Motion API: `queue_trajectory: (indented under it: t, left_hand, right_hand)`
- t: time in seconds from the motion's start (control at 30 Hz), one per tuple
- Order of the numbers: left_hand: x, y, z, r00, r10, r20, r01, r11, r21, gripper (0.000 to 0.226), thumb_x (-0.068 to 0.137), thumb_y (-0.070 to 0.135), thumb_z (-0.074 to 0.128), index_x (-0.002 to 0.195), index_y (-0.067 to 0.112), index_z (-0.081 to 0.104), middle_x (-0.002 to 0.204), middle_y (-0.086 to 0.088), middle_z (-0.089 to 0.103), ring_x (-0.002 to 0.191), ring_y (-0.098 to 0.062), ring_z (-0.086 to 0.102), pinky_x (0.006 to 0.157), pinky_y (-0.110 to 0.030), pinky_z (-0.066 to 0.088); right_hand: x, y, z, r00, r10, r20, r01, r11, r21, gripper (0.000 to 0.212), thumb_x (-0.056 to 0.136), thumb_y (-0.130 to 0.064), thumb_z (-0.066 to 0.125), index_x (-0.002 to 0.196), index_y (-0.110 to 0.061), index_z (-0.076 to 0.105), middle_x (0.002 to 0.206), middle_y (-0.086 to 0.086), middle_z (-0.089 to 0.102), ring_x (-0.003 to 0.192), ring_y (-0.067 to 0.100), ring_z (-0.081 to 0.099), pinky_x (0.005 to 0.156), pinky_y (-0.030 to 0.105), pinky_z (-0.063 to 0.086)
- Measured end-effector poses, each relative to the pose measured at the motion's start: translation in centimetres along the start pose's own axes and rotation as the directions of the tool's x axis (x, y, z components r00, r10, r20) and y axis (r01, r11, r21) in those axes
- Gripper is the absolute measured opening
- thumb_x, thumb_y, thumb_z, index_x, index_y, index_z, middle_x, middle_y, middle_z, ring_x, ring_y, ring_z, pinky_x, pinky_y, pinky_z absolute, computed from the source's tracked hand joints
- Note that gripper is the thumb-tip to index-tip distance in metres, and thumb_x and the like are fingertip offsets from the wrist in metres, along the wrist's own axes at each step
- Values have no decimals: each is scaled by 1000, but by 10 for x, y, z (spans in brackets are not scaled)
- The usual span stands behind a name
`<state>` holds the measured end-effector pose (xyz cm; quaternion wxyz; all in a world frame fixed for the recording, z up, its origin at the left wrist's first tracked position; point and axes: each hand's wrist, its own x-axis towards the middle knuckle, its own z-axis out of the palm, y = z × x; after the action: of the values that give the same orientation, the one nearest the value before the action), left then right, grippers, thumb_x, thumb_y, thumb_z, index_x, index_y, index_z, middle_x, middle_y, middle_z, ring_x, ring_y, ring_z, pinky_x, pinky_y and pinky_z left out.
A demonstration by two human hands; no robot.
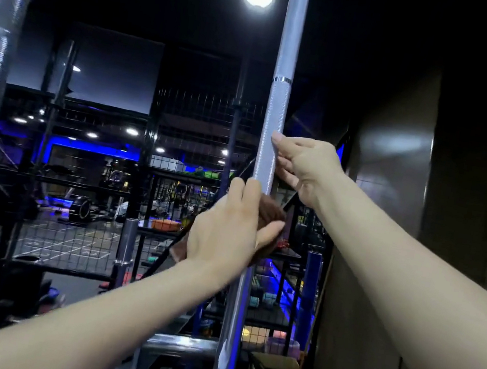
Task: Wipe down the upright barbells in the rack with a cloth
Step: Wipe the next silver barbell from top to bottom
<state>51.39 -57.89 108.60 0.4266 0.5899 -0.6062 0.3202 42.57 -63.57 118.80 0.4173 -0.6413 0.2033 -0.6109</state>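
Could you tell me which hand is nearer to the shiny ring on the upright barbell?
Right. The right hand grips the barbell a little below the ring; the left hand holds the brown cloth on the bar lower down.

two hands [224, 232], one cloth [272, 218], three upright barbells [275, 109].

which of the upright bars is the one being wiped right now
The tall silver barbell in the centre: the left hand holds a brown cloth around it, the right hand steadies it above. The short chrome bar and blue bar stand untouched.
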Motion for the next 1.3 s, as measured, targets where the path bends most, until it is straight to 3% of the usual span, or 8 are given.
queue_trajectory:
  t: [0.23,0.4,0.6,0.7,0.87,1.0,1.17,1.3]
  left_hand:
    - [74,3,-22,995,-18,-102,11,998,-65,55,89,53,52,120,11,34,116,-6,46,99,-32,58,64,-39,38]
    - [35,4,3,992,-43,-121,45,999,10,51,90,54,48,117,13,36,112,-4,44,94,-27,58,57,-37,33]
    - [-6,-1,8,1000,-22,2,22,996,83,48,90,55,46,114,15,36,113,-3,44,96,-26,58,57,-35,33]
    - [27,-1,-3,998,-3,-59,6,999,52,58,90,57,46,124,12,34,116,-5,44,98,-29,59,59,-37,35]
    - [63,7,-13,988,-33,-150,24,998,-63,53,90,52,51,120,10,35,114,-6,45,95,-29,58,60,-39,35]
    - [4,-2,12,998,-28,-60,24,997,-70,48,89,54,49,113,14,37,111,-3,45,94,-26,58,58,-37,38]
    - [-42,-13,18,998,-4,70,8,999,-49,47,88,58,47,109,17,37,111,0,48,94,-23,59,67,-42,49]
    - [3,-6,7,998,-34,-60,30,998,-55,51,89,59,45,114,15,36,111,-1,46,92,-25,59,57,-37,38]
  right_hand:
    - [5,-5,0,1000,-3,-15,3,1000,27,10,86,-14,70,77,-9,67,59,-1,66,51,8,62,49,17,45]
    - [4,9,-6,1000,-6,-2,6,1000,-1,18,87,-14,69,70,-10,63,69,8,57,62,18,50,59,25,41]
    - [-22,26,-5,999,42,-7,-42,999,-12,20,87,-17,69,70,-12,61,63,0,56,55,11,50,49,16,46]
    - [-23,17,-3,999,45,-2,-45,999,30,18,88,-14,67,72,-9,63,59,0,59,44,7,54,42,13,43]
    - [-5,3,-6,999,0,-53,2,1000,27,17,88,-20,68,73,-13,66,66,2,66,57,13,62,53,21,50]
    - [-12,27,-2,1000,3,-28,-3,1000,2,31,88,-23,68,60,-13,57,61,2,51,56,15,48,54,22,44]
    - [-26,36,0,1000,7,-7,-8,999,-46,24,89,-22,66,68,-12,62,64,1,55,52,8,49,54,19,48]
    - [-25,27,-4,1000,18,11,-18,999,-44,20,86,-20,70,70,-11,64,58,-1,61,50,8,55,51,18,47]
